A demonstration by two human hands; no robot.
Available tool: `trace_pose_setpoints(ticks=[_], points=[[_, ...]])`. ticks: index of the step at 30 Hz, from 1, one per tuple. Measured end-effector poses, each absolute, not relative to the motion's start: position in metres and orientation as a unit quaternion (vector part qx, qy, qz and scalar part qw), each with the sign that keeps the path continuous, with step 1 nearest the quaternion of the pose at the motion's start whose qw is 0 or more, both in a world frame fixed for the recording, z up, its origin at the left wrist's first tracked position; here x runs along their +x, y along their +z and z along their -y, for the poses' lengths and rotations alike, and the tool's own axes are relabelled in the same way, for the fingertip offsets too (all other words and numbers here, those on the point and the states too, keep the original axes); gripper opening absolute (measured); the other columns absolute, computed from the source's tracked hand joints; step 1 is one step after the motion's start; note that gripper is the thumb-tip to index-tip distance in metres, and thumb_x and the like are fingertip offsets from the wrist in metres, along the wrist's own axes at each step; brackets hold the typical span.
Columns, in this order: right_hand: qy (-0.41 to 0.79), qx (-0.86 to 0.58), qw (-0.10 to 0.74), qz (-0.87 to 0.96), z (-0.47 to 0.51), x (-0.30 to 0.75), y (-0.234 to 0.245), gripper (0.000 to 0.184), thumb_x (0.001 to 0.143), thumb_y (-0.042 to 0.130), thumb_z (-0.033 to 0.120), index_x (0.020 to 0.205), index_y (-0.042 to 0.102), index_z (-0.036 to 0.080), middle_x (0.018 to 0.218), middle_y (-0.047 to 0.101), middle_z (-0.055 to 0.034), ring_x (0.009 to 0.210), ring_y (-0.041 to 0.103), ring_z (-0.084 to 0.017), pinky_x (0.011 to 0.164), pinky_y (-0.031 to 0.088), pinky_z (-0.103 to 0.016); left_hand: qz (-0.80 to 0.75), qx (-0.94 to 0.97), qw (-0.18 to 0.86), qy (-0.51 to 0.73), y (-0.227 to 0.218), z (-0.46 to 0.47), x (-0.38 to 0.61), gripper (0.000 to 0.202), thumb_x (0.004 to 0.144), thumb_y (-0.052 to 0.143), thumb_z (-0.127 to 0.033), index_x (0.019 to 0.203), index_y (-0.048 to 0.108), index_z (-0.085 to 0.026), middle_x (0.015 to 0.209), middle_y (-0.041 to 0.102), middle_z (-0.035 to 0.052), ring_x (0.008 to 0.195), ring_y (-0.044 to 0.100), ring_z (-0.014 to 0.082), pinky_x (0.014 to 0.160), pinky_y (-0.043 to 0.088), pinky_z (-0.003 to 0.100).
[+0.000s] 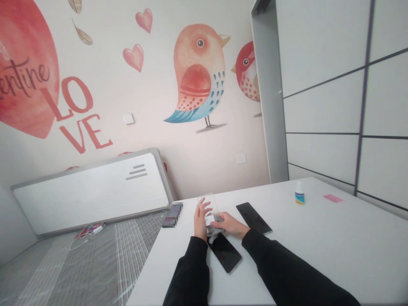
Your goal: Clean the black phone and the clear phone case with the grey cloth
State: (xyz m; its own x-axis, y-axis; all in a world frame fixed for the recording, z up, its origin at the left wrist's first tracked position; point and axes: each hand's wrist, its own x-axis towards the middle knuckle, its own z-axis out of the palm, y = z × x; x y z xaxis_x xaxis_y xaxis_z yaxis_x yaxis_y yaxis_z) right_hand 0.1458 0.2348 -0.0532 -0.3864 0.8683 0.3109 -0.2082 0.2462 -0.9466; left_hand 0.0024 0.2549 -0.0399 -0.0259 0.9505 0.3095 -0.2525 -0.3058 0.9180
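Observation:
My left hand [200, 222] holds a clear phone case [213, 202] up over the table, its fingers showing behind the see-through plastic. With its fingers bent, my right hand [232, 225] grips a crumpled grey cloth [213, 233] against the lower part of the case. A small white patch shows at the cloth, too small to make out. Just below both hands lies a black smartphone [227, 254], screen up, its upper end partly hidden by the cloth. To the right of my right hand rests a second dark phone-like slab [254, 217].
On the white table [306, 246] stand a small white bottle [299, 194] with a blue label and, beside it, a pink slip [333, 198]. A blurred-out phone-like object [172, 214] lies at the left edge. The bed [95, 259] bears a tangle of cables [92, 230].

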Motion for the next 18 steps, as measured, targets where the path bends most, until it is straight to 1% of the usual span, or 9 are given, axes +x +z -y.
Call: trace_pose_setpoints(ticks=[3,5,7,9,11,14,18], points=[[0.527,-0.269,0.517,0.618,-0.237,0.144,-0.055,0.064,0.063,0.090,0.060,0.105,0.072,0.015,0.094,0.073,-0.0052,0.084,0.065,-0.021,0.082,0.050,-0.034,-0.329,0.512,0.494,0.621,-0.041,-0.255,0.004,0.078,0.079,0.068,-0.076,0.131,0.063,-0.018,0.120,0.072,0.0158,0.096,0.068,0.0244,0.087,0.052,0.036],[0.516,-0.278,0.523,0.618,-0.238,0.143,-0.057,0.061,0.063,0.091,0.058,0.101,0.072,0.013,0.090,0.072,-0.0050,0.081,0.064,-0.020,0.080,0.049,-0.034,-0.320,0.516,0.501,0.617,-0.041,-0.255,0.004,0.078,0.080,0.067,-0.075,0.132,0.062,-0.018,0.121,0.072,0.0162,0.099,0.069,0.0260,0.089,0.052,0.038],[0.515,-0.287,0.518,0.619,-0.239,0.143,-0.060,0.054,0.067,0.089,0.058,0.091,0.073,0.011,0.080,0.070,-0.0045,0.073,0.062,-0.018,0.075,0.048,-0.033,-0.314,0.509,0.512,0.616,-0.041,-0.256,0.004,0.081,0.078,0.068,-0.076,0.134,0.061,-0.018,0.122,0.072,0.0172,0.102,0.070,0.0279,0.092,0.051,0.041],[0.520,-0.288,0.516,0.617,-0.239,0.142,-0.062,0.053,0.071,0.086,0.060,0.086,0.073,0.011,0.076,0.069,-0.0046,0.070,0.061,-0.018,0.074,0.048,-0.033,-0.316,0.498,0.523,0.615,-0.041,-0.256,0.004,0.086,0.075,0.070,-0.078,0.136,0.059,-0.018,0.124,0.071,0.0184,0.105,0.070,0.0295,0.094,0.051,0.042],[0.526,-0.280,0.521,0.611,-0.240,0.141,-0.063,0.056,0.070,0.086,0.061,0.093,0.074,0.011,0.084,0.071,-0.0059,0.077,0.064,-0.019,0.078,0.050,-0.034,-0.316,0.492,0.536,0.609,-0.041,-0.256,0.004,0.089,0.074,0.071,-0.078,0.137,0.057,-0.018,0.127,0.070,0.0193,0.107,0.070,0.0312,0.093,0.052,0.043],[0.536,-0.268,0.532,0.598,-0.241,0.141,-0.064,0.063,0.065,0.089,0.061,0.103,0.073,0.013,0.095,0.072,-0.0072,0.087,0.067,-0.021,0.085,0.051,-0.036,-0.300,0.487,0.561,0.598,-0.039,-0.253,0.005,0.089,0.074,0.072,-0.076,0.140,0.055,-0.018,0.128,0.070,0.0195,0.113,0.068,0.0329,0.096,0.053,0.044],[0.559,-0.262,0.513,0.596,-0.241,0.146,-0.062,0.057,0.063,0.093,0.053,0.095,0.073,0.011,0.087,0.072,-0.0076,0.079,0.067,-0.021,0.080,0.052,-0.037,-0.279,0.490,0.591,0.577,-0.036,-0.247,0.008,0.089,0.074,0.076,-0.072,0.143,0.054,-0.019,0.131,0.069,0.0197,0.120,0.067,0.0350,0.102,0.051,0.048]])
